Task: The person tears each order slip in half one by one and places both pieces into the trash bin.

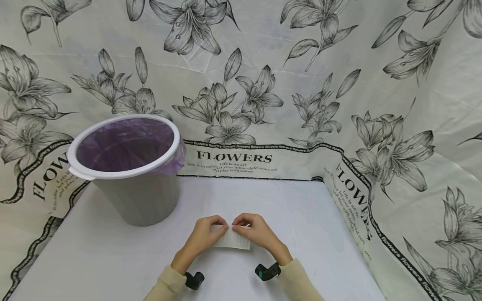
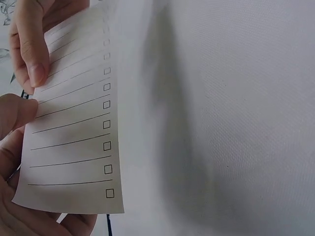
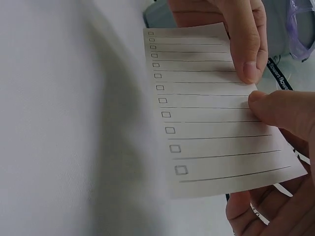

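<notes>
A small sheet of checklist paper (image 1: 234,241), printed with ruled lines and a column of little square boxes, is held up just above the white table. My left hand (image 1: 209,230) pinches its upper edge, thumb in front and fingers behind. Close beside it, my right hand (image 1: 256,230) pinches the same edge, the two thumbs nearly touching. Both wrist views show the paper (image 2: 74,142) whole, slightly bent, with its printed face (image 3: 211,115) toward the cameras. The fingers behind the sheet are partly hidden.
A grey bin (image 1: 139,200) with a white rim and purple liner bag (image 1: 165,165) stands at the table's left rear. White table surface (image 1: 301,234) lies around the hands. Flower-printed cloth (image 1: 233,100) hangs behind and along both sides.
</notes>
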Demonstrator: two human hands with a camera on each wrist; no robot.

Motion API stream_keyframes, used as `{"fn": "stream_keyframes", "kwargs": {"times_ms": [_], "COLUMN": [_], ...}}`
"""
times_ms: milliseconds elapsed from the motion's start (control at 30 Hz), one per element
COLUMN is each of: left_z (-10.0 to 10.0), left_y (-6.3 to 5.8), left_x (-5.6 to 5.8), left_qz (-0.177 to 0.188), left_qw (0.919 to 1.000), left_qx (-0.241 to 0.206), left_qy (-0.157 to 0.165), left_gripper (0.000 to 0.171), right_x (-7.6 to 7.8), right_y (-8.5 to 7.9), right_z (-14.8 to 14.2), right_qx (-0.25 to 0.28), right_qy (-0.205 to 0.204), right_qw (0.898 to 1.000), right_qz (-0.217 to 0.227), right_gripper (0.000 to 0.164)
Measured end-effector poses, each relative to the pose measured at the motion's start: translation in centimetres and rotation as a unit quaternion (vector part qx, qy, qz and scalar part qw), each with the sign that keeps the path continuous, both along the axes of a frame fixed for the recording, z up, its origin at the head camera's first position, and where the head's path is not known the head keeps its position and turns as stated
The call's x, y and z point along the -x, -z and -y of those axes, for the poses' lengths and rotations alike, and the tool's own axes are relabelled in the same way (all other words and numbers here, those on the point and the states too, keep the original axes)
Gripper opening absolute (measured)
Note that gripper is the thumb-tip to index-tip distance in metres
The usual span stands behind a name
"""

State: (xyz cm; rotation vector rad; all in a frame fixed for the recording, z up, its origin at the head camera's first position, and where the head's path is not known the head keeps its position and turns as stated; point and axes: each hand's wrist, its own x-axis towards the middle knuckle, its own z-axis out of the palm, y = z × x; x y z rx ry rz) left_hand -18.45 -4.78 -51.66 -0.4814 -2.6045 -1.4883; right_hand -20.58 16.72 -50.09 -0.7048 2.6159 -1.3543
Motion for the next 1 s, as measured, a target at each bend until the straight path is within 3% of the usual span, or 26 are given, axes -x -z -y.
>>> {"fn": "stream_keyframes", "kwargs": {"times_ms": [1000], "left_z": [1.2], "left_y": [0.0], "left_x": [0.2], "left_qz": [0.021], "left_qw": [0.9998], "left_qx": [0.005], "left_qy": [0.002], "left_gripper": [0.006], "right_x": [-0.4], "right_y": [0.1], "right_z": [1.6], "right_qx": [0.006], "right_qy": [0.001], "right_qw": [1.000], "right_qz": [-0.001], "right_gripper": [0.004]}}
